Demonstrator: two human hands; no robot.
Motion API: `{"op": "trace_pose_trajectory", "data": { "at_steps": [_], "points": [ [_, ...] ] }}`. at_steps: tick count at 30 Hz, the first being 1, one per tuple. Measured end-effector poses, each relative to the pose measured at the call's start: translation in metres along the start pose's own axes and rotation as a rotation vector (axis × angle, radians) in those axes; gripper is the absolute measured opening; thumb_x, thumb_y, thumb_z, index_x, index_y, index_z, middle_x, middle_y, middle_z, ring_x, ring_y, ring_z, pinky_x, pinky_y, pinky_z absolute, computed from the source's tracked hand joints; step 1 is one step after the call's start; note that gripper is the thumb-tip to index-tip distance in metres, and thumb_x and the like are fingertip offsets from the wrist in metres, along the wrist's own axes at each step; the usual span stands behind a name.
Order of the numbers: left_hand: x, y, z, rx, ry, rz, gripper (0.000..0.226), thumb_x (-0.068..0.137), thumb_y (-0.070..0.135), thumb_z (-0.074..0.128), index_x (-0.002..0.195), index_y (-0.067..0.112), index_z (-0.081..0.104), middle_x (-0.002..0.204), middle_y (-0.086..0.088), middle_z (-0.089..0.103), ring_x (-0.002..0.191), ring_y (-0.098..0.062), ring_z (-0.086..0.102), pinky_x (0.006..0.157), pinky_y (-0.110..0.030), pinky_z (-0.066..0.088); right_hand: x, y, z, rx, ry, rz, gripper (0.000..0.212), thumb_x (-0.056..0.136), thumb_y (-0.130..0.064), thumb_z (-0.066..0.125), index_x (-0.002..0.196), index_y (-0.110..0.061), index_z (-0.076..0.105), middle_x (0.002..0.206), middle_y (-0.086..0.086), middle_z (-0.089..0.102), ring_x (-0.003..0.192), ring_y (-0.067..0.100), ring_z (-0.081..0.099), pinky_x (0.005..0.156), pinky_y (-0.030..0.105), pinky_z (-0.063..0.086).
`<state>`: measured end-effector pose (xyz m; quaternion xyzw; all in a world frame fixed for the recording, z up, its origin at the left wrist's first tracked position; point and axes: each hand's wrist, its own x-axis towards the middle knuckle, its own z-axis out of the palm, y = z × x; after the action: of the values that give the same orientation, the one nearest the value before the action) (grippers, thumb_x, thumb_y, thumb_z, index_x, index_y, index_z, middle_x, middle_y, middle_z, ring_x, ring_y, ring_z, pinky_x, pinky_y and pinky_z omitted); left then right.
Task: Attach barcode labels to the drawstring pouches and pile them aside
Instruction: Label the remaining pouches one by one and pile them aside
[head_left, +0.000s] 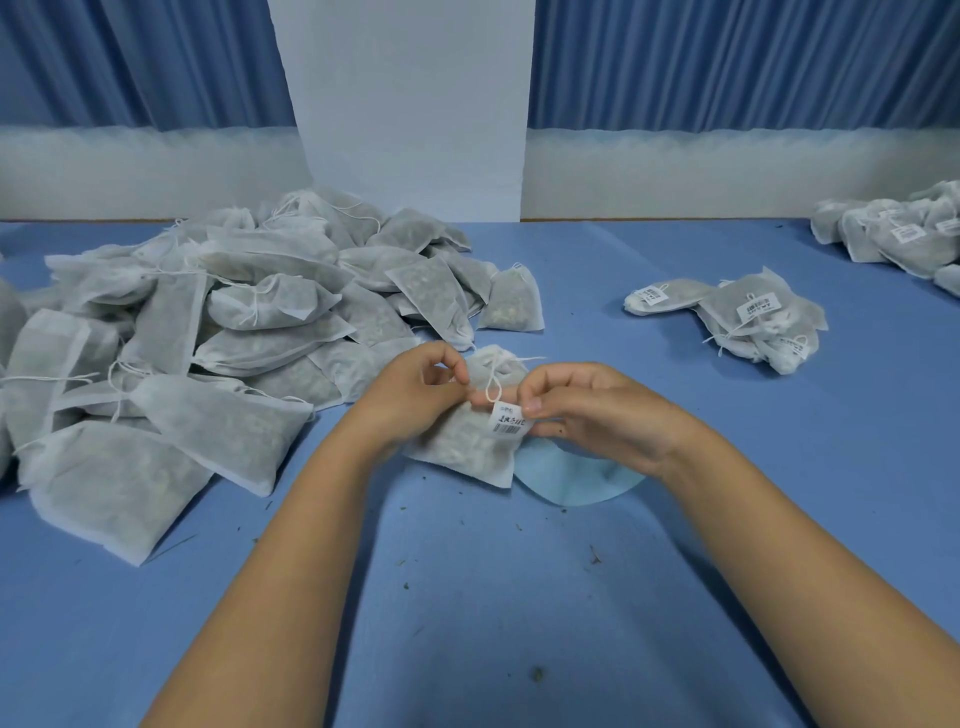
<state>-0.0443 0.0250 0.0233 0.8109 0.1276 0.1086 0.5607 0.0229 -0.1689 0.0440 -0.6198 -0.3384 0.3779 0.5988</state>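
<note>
While the left hand (410, 400) pinches the cord (491, 387) of a gauzy pouch (457, 447), the right hand (587, 415) pinches its rectangular label (511, 422).

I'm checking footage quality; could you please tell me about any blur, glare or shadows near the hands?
Head view: soft, even light, no glare; a faint shadow on the near part of the table; the right hand slightly smeared at its edges; the text on the barcode label too soft to read.

Barcode label (510, 419) on string of pouch (467, 441), pinched by right hand (587, 415): bars + one line dark chars, too blurred to read. Labels (758, 310) on pouches (721, 305) beyond right hand: illegible too.
</note>
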Motion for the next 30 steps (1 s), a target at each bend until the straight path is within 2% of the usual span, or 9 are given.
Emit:
{"op": "trace_pose_trajectory", "data": {
  "at_steps": [2, 4, 7, 9, 14, 18, 20, 25, 30],
  "points": [
    [-0.001, 0.002, 0.002, 0.03, -0.024, 0.004, 0.025, 0.091, -0.001, 0.058, 0.083, 0.02, 0.069, 0.076, 0.003, 0.064, 0.068, -0.005, 0.054, 0.062, -0.015, 0.04, 0.0, 0.001, 0.0, -0.014, -0.005, -0.004, 0.013, 0.084, -0.007, 0.063, 0.074, -0.014, 0.065, 0.133, 0.032, 0.053, 0.13, 0.036, 0.05, 0.109, 0.041, 0.043],
    [-0.002, 0.005, 0.004, 0.03, -0.029, -0.044, 0.028, 0.092, 0.007, 0.055, 0.081, 0.024, 0.074, 0.07, 0.017, 0.067, 0.061, 0.008, 0.053, 0.056, -0.006, 0.037, -0.001, 0.001, 0.001, -0.054, -0.009, 0.002, 0.018, 0.086, -0.006, 0.064, 0.072, -0.018, 0.068, 0.131, 0.029, 0.056, 0.129, 0.033, 0.053, 0.104, 0.034, 0.047],
    [-0.001, 0.008, 0.003, -0.069, -0.057, -0.175, 0.022, 0.09, 0.033, 0.061, 0.08, 0.023, 0.078, 0.089, 0.012, 0.075, 0.084, -0.006, 0.059, 0.08, -0.025, 0.042, 0.0, 0.003, 0.003, -0.091, -0.018, 0.015, 0.019, 0.084, -0.009, 0.067, 0.07, -0.022, 0.07, 0.126, 0.023, 0.063, 0.125, 0.026, 0.058, 0.105, 0.033, 0.046],
    [-0.001, 0.008, 0.003, -0.064, -0.08, -0.142, 0.024, 0.089, 0.042, 0.066, 0.085, 0.021, 0.078, 0.085, 0.013, 0.073, 0.084, -0.003, 0.061, 0.08, -0.023, 0.043, 0.001, 0.004, 0.003, -0.091, -0.008, 0.017, 0.013, 0.08, -0.014, 0.067, 0.07, -0.022, 0.071, 0.122, 0.02, 0.066, 0.123, 0.026, 0.059, 0.103, 0.032, 0.047],
    [-0.002, 0.003, 0.003, -0.054, -0.077, -0.086, 0.01, 0.085, 0.019, 0.076, 0.088, 0.01, 0.078, 0.076, 0.008, 0.074, 0.072, 0.002, 0.064, 0.062, -0.008, 0.044, 0.002, 0.003, 0.0, -0.104, 0.016, 0.015, 0.016, 0.083, -0.013, 0.067, 0.071, -0.023, 0.072, 0.117, 0.007, 0.071, 0.118, 0.016, 0.062, 0.097, 0.027, 0.05],
    [0.0, 0.002, -0.002, -0.096, -0.084, -0.134, 0.009, 0.081, 0.016, 0.08, 0.087, 0.009, 0.079, 0.079, 0.001, 0.075, 0.072, -0.005, 0.067, 0.067, -0.017, 0.05, 0.003, 0.004, -0.003, -0.117, 0.149, 0.005, 0.023, 0.089, -0.008, 0.065, 0.072, -0.021, 0.071, 0.112, 0.014, 0.071, 0.11, 0.026, 0.066, 0.089, 0.03, 0.053],
    [-0.001, 0.001, -0.002, -0.094, -0.068, -0.121, 0.004, 0.08, 0.012, 0.08, 0.082, 0.013, 0.078, 0.079, 0.0, 0.075, 0.074, -0.009, 0.067, 0.072, -0.021, 0.053, 0.004, 0.003, -0.003, -0.124, 0.198, 0.009, 0.022, 0.089, -0.01, 0.065, 0.071, -0.021, 0.071, 0.102, 0.008, 0.074, 0.098, 0.02, 0.069, 0.083, 0.027, 0.054],
    [0.001, 0.0, -0.001, -0.045, -0.044, -0.083, 0.036, 0.067, 0.012, 0.091, 0.077, 0.018, 0.057, 0.073, -0.004, 0.058, 0.072, -0.018, 0.054, 0.07, -0.029, 0.041, 0.007, 0.002, -0.004, -0.015, 0.335, -0.007, 0.021, 0.09, -0.012, 0.063, 0.072, -0.02, 0.071, 0.079, -0.003, 0.072, 0.069, 0.005, 0.062, 0.061, 0.02, 0.044],
    [0.002, -0.004, 0.0, -0.011, -0.068, -0.094, 0.049, 0.061, 0.018, 0.095, 0.081, 0.02, 0.05, 0.075, 0.004, 0.057, 0.074, -0.014, 0.053, 0.07, -0.029, 0.041, 0.011, 0.006, -0.003, -0.124, 0.39, 0.044, 0.019, 0.087, -0.022, 0.067, 0.071, -0.024, 0.077, 0.077, -0.007, 0.071, 0.067, 0.003, 0.057, 0.064, 0.023, 0.041]
  ]
}}
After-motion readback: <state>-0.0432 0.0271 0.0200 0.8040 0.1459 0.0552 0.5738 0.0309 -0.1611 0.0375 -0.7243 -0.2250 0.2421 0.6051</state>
